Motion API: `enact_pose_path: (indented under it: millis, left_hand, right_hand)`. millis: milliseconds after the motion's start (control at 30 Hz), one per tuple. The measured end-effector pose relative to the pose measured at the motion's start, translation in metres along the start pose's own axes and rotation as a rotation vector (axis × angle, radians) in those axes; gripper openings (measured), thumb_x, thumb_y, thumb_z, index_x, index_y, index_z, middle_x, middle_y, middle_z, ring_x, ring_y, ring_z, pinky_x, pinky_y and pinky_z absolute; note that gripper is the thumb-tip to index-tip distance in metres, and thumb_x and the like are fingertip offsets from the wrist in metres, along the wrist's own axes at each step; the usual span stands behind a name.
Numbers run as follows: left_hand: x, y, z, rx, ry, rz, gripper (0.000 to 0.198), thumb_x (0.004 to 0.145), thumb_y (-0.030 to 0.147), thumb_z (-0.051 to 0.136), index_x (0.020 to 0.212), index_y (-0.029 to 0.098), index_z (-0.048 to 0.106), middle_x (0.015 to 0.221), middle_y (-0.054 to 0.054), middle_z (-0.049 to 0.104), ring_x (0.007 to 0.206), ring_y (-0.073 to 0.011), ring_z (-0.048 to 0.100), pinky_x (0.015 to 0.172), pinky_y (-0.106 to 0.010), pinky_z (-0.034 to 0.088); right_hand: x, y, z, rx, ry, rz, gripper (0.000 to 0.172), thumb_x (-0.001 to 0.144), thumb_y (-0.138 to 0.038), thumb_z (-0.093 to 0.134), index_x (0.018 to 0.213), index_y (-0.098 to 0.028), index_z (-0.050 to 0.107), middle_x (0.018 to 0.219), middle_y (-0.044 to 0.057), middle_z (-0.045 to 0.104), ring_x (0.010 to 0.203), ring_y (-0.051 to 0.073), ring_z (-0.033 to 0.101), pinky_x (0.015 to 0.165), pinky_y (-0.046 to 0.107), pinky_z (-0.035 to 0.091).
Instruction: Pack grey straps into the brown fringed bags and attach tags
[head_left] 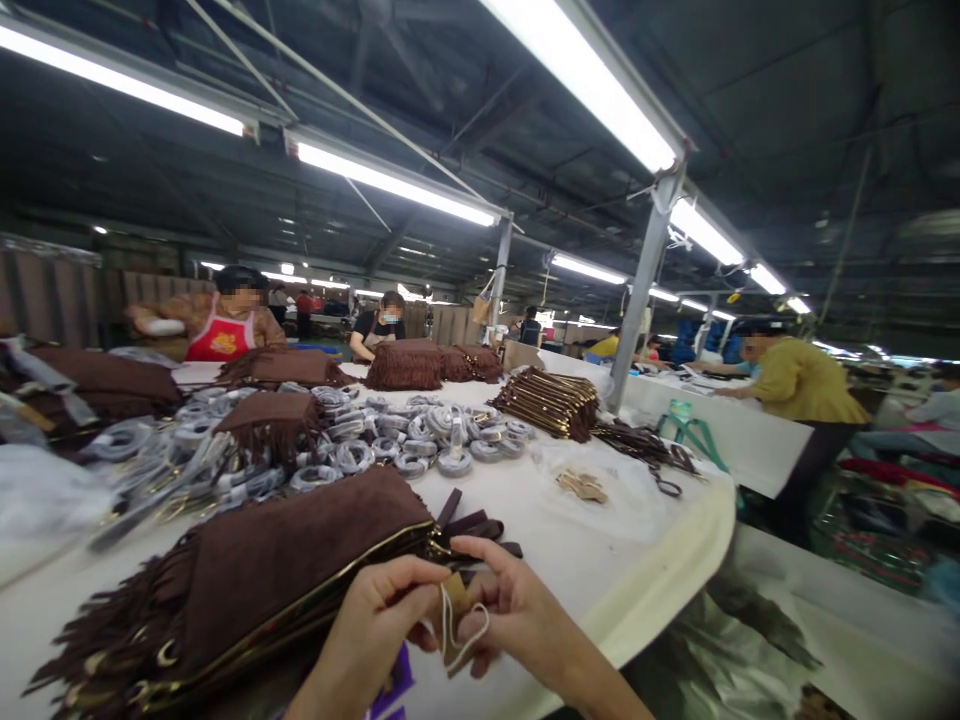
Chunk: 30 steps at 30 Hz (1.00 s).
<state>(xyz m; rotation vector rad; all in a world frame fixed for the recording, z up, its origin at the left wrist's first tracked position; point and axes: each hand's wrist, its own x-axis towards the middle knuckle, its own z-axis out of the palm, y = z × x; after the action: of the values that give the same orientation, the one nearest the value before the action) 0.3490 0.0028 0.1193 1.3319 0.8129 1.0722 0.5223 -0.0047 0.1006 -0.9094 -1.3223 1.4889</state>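
Pinching a small tan tag [455, 592] between them, the left hand [375, 625] and right hand [521, 610] meet at six o'clock of the view, over the near edge of the worktop [600, 560]. Both sets of fingers are clamped on the tag. Its long axis runs roughly twelve to six, and its white string loop [450, 630] hangs toward six. A stack of brown fringed bags [285, 560] lies at nine o'clock of the hands. Brown strips [472, 522] sit at twelve, with wrapped coils [420, 435] farther off.
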Motion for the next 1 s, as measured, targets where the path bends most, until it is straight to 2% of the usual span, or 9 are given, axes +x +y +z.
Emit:
enact_pose_path:
  millis: [200,333,500,633,700,800,900,933,1000]
  left_hand:
    - [-0.002,0.004,-0.009,-0.242,-0.005,-0.199,0.029,0.056,0.035,0.084,0.069,0.015,0.067,0.059,-0.001,0.066,0.053,-0.0113,0.057,0.046,-0.018,0.041]
    - [-0.001,0.001,-0.014,-0.11,0.036,-0.168,0.032,0.058,0.038,0.083,0.072,0.014,0.068,0.061,-0.004,0.068,0.055,-0.0128,0.059,0.047,-0.019,0.043]
    - [-0.002,-0.005,-0.012,0.028,-0.006,-0.156,0.032,0.061,0.041,0.08,0.072,0.014,0.067,0.061,-0.004,0.069,0.052,-0.0138,0.059,0.046,-0.021,0.045]
    - [-0.002,-0.015,-0.014,0.11,-0.037,-0.169,0.029,0.064,0.039,0.075,0.076,0.015,0.065,0.064,-0.005,0.07,0.054,-0.0149,0.06,0.047,-0.022,0.043]
    - [-0.003,-0.019,-0.016,0.21,-0.045,-0.156,0.023,0.068,0.037,0.069,0.076,0.016,0.061,0.065,-0.004,0.069,0.054,-0.0153,0.059,0.046,-0.021,0.041]
    - [-0.008,-0.017,-0.019,0.539,-0.07,0.002,0.015,0.079,0.029,0.058,0.069,0.018,0.059,0.061,-0.001,0.065,0.054,-0.0138,0.057,0.05,-0.021,0.039]
    - [-0.011,-0.014,-0.016,0.862,-0.12,0.27,0.02,0.083,0.022,0.055,0.064,0.02,0.062,0.065,-0.002,0.065,0.061,-0.0145,0.058,0.057,-0.021,0.039]
    - [-0.01,-0.014,-0.014,0.923,-0.134,0.35,0.02,0.084,0.02,0.056,0.066,0.02,0.064,0.068,-0.002,0.065,0.065,-0.0151,0.06,0.058,-0.021,0.039]
    - [-0.006,-0.016,-0.008,0.99,-0.163,0.471,0.018,0.085,0.018,0.055,0.072,0.022,0.067,0.075,-0.003,0.066,0.07,-0.0155,0.061,0.06,-0.02,0.04]
  right_hand:
    - [-0.024,-0.012,-0.016,0.018,-0.09,0.016,0.073,0.062,-0.02,0.082,0.129,-0.027,0.055,0.065,-0.007,0.061,0.052,0.013,0.063,0.041,0.019,0.052]
    - [-0.032,-0.006,-0.026,-0.034,-0.057,-0.035,0.046,0.069,-0.031,0.081,0.113,-0.022,0.069,0.069,-0.003,0.063,0.053,0.01,0.06,0.042,0.018,0.052]
    - [-0.032,0.009,-0.031,-0.102,0.033,-0.075,0.05,0.073,-0.041,0.078,0.119,-0.025,0.067,0.068,-0.002,0.062,0.051,0.009,0.056,0.041,0.018,0.049]
    - [-0.033,0.023,-0.033,-0.251,0.068,-0.094,0.037,0.082,-0.05,0.065,0.1,-0.02,0.076,0.081,0.006,0.07,0.052,0.012,0.057,0.041,0.021,0.046]
    - [-0.034,0.025,-0.037,-0.366,0.066,-0.088,0.031,0.083,-0.043,0.063,0.1,-0.021,0.075,0.078,0.005,0.07,0.053,0.014,0.058,0.044,0.023,0.046]
    - [-0.035,0.023,-0.043,-0.602,0.066,-0.142,0.027,0.08,-0.025,0.061,0.104,-0.026,0.074,0.079,0.003,0.07,0.069,0.019,0.061,0.065,0.031,0.051]
    - [-0.031,0.02,-0.039,-0.538,0.135,-0.251,0.028,0.081,-0.025,0.059,0.106,-0.027,0.073,0.108,0.006,0.069,0.104,0.027,0.059,0.091,0.039,0.046]
    - [-0.028,0.021,-0.034,-0.416,0.138,-0.241,0.033,0.081,-0.029,0.061,0.113,-0.027,0.069,0.118,0.007,0.066,0.109,0.027,0.058,0.09,0.039,0.047]
    - [-0.022,0.024,-0.02,-0.13,0.05,-0.134,0.052,0.079,-0.042,0.067,0.128,-0.028,0.058,0.124,0.009,0.061,0.098,0.024,0.063,0.075,0.034,0.053]
